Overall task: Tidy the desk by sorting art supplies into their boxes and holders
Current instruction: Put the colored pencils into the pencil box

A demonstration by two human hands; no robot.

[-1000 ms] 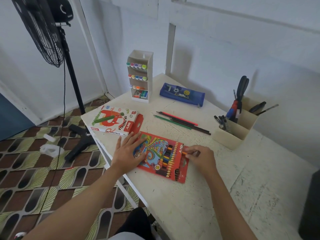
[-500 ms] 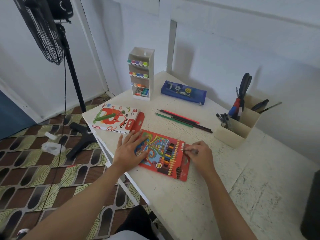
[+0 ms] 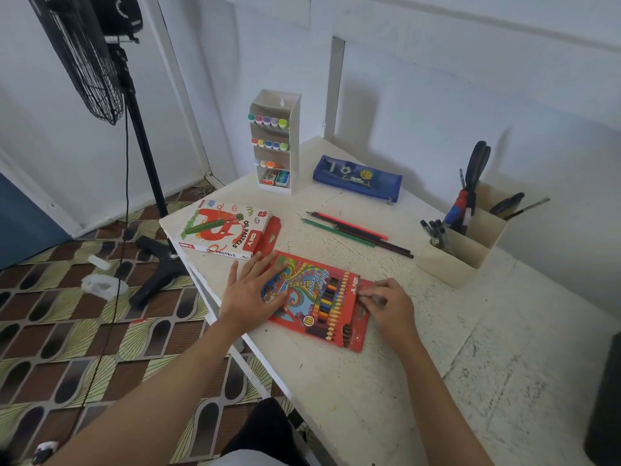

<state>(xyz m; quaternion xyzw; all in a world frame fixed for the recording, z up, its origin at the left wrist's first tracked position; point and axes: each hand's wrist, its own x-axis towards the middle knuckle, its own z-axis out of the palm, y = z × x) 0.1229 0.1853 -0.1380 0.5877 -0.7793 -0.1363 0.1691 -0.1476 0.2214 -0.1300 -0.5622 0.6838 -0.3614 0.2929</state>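
A red coloured-pencil box point(image 3: 312, 290) lies flat near the desk's front edge, with pencils showing through its window. My left hand point(image 3: 248, 290) rests flat on the box's left part, fingers straight. At the box's open right end, my right hand point(image 3: 391, 304) has its fingers curled and pinches a small greyish pencil end. Several loose pencils point(image 3: 356, 232) lie behind the box, among them a green one and a red one. An oil pastels box point(image 3: 225, 233) with its red flap open sits at the left corner.
On the white desk point(image 3: 470, 331) stand a marker holder point(image 3: 275, 142), a blue pencil case point(image 3: 358, 178) and a beige organizer point(image 3: 470, 243) with scissors and pens. A standing fan point(image 3: 87, 52) is on the floor at left. A dark object point(image 3: 605, 398) is at the right edge.
My right hand has closed in on the box's right end, and the orange pencil stub seen by its fingertips no longer shows. My left hand has stayed flat on the box.
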